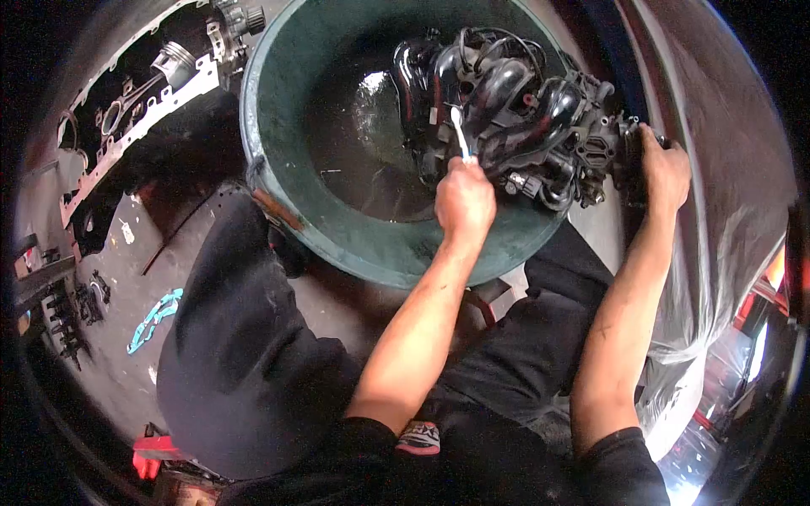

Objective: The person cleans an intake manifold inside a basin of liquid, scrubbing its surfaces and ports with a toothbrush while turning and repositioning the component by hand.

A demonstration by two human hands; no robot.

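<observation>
A black engine part with curved, shiny tubes rests over the right side of a round green tub, which holds dark liquid. My left hand is closed around the handle of a white brush, whose head touches or hovers just over the tubes. At the part's right end, outside the tub's rim, my right hand grips its edge. The fingertips of my right hand are partly hidden behind the part.
An engine block with a piston lies at the upper left. Blue strips and small dark metal parts are on the floor at left. Clear plastic sheeting hangs at right. A red object is at lower left.
</observation>
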